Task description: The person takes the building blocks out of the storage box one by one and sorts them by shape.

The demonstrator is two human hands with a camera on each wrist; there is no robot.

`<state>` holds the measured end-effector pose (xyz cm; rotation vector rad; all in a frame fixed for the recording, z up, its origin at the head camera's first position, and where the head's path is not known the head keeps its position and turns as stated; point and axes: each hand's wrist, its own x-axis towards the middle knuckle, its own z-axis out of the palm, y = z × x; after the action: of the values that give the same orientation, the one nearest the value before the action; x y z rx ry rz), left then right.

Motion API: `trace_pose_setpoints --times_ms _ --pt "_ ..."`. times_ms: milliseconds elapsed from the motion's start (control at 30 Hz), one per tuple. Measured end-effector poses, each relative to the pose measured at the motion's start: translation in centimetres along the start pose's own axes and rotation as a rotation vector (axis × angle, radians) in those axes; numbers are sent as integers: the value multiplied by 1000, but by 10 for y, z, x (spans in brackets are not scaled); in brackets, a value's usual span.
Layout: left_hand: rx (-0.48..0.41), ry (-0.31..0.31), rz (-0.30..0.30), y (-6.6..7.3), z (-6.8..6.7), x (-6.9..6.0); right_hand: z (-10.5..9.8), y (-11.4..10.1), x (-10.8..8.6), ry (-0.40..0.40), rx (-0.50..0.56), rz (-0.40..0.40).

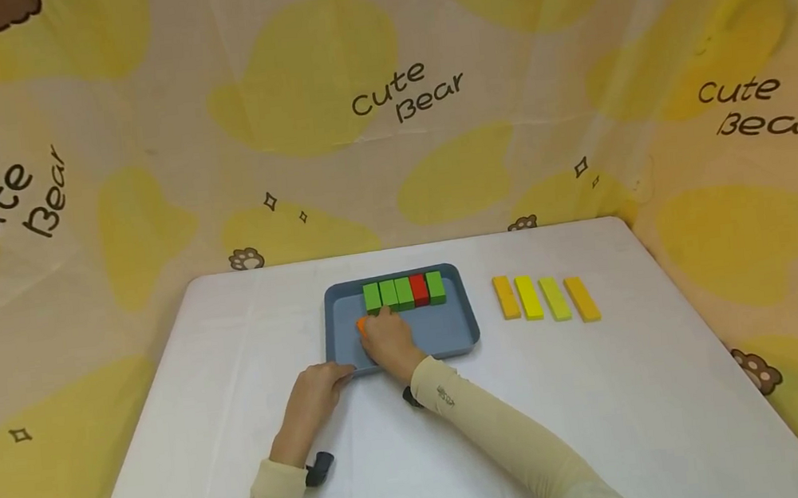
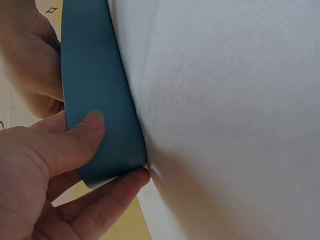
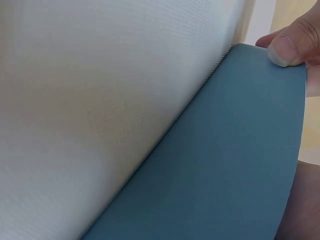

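A blue-grey tray (image 1: 443, 333) lies on the white table. At its near left corner my left hand (image 1: 315, 393) grips the tray, the thumb against the outer wall in the left wrist view and the other fingers around the corner. Inside the tray, my right hand (image 1: 389, 340) pinches an orange block (image 1: 361, 326), mostly hidden by the fingers. Just beyond it, along the far side of the tray, runs a row of upright blocks: three green blocks (image 1: 372, 298), a red block (image 1: 419, 289) and another green block (image 1: 435, 287). The right wrist view shows mostly the tray's outer wall.
To the right of the tray, on the white table (image 1: 675, 415), lie an orange-yellow block (image 1: 506, 297), a yellow block (image 1: 529, 297), a lime block (image 1: 554, 299) and another orange-yellow block (image 1: 582, 299), side by side with small gaps. A patterned cloth (image 1: 334, 175) hangs behind and around the table.
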<state>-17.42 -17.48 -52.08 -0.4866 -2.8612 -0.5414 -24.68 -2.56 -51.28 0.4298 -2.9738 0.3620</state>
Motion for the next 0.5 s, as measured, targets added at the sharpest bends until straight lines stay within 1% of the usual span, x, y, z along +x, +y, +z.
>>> trace_pose_setpoints --times_ms 267,500 --pt "1 10 4 0 0 0 -1 1 -1 25 -4 -37" --pt "5 8 1 0 1 -2 -4 2 -1 -25 17 -37"
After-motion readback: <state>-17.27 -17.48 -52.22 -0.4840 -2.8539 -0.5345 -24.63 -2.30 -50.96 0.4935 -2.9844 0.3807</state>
